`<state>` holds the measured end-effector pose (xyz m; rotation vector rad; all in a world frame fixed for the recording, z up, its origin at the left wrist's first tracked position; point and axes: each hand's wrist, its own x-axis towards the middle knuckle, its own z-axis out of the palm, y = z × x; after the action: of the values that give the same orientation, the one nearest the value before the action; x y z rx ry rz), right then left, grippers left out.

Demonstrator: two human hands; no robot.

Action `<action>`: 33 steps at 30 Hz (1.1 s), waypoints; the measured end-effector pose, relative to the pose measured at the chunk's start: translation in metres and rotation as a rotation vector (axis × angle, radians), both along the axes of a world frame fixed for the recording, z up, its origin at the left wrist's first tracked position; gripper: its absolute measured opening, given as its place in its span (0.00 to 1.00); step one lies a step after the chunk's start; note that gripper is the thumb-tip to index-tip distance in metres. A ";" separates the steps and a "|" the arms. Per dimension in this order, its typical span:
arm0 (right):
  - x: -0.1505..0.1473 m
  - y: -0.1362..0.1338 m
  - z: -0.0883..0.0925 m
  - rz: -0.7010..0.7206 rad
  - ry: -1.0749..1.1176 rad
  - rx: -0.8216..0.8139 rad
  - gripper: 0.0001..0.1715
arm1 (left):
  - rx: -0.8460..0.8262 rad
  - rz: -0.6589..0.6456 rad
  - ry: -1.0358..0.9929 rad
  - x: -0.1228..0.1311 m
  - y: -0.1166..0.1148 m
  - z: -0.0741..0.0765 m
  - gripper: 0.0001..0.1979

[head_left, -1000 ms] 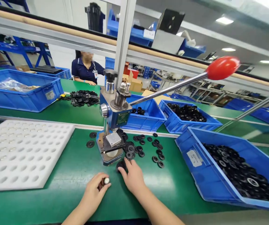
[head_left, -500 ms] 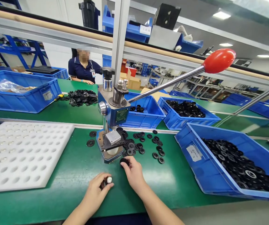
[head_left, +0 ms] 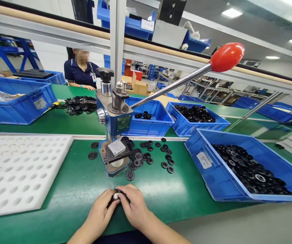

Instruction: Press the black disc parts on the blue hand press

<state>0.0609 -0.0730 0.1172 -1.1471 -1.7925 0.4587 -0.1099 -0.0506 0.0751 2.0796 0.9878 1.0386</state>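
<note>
My left hand (head_left: 102, 208) is closed round a small dark part with a shiny silver round end (head_left: 116, 196). My right hand (head_left: 133, 203) meets it, its thumb and fingers pinched at the same spot. A thin black edge (head_left: 119, 190) shows between the fingertips; the fingers hide most of it. Beyond the hands, a flat black disc (head_left: 130, 175) lies on the green table. Behind that stands a blue hand press (head_left: 115, 118), a silver block (head_left: 117, 147) on a black plate beneath its ram. Its red-knobbed lever (head_left: 227, 57) points up to the right.
At left lies a white foam tray (head_left: 57, 159) with rows of round holes, some filled. Several black discs (head_left: 138, 156) are scattered right of the press. A blue bin (head_left: 199, 144) of black discs stands at right, other bins (head_left: 148, 127) behind. A co-worker (head_left: 81, 73) is across the table.
My right hand has drawn back from beside the press to my left hand, and the two now touch. A black disc shows on the table where its fingers were. The view has shifted slightly.
</note>
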 end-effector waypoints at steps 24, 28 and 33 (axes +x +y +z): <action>0.014 -0.029 0.002 0.194 -0.319 -0.154 0.39 | 0.061 -0.024 0.073 -0.005 0.003 -0.004 0.14; 0.011 -0.027 0.009 0.217 -0.321 -0.210 0.40 | -0.009 -0.050 0.028 -0.003 0.004 0.003 0.10; 0.007 -0.026 0.021 0.230 -0.316 -0.158 0.42 | -0.007 0.010 -0.033 0.004 0.000 0.019 0.08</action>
<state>0.0675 -0.0989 0.1378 -1.1762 -2.2093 0.5885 -0.1055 -0.0505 0.0945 2.0471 0.9851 1.0693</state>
